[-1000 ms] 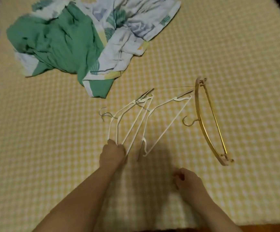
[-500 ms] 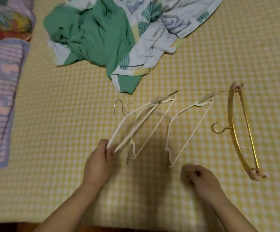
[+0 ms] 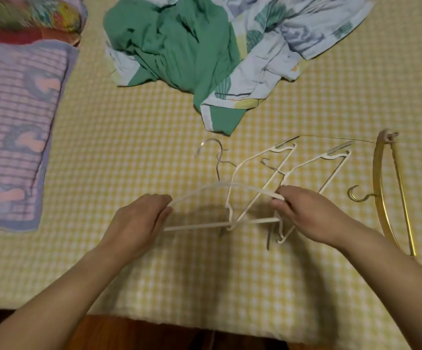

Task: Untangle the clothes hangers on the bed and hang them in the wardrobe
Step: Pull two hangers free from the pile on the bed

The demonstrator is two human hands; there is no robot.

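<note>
Three thin white hangers lie tangled on the yellow checked bed (image 3: 129,137). One white hanger (image 3: 204,224) is turned sideways, held at both ends: my left hand (image 3: 139,221) grips its left corner and my right hand (image 3: 308,214) pinches its right end. A second white hanger (image 3: 263,183) threads through it, and a third white hanger (image 3: 331,168) lies just right, partly under my right hand. A gold wooden hanger (image 3: 379,195) lies apart on the right, its hook pointing left. No wardrobe is in view.
A crumpled green and floral cloth (image 3: 204,46) lies beyond the hangers. A purple striped pillow (image 3: 15,132) and a colourful folded blanket (image 3: 28,18) sit at the left. The bed's near edge (image 3: 204,324) meets a wooden floor.
My right hand moved up from the bedsheet and took hold of a white hanger's end. My left hand turned that hanger sideways, lifting it across the other two.
</note>
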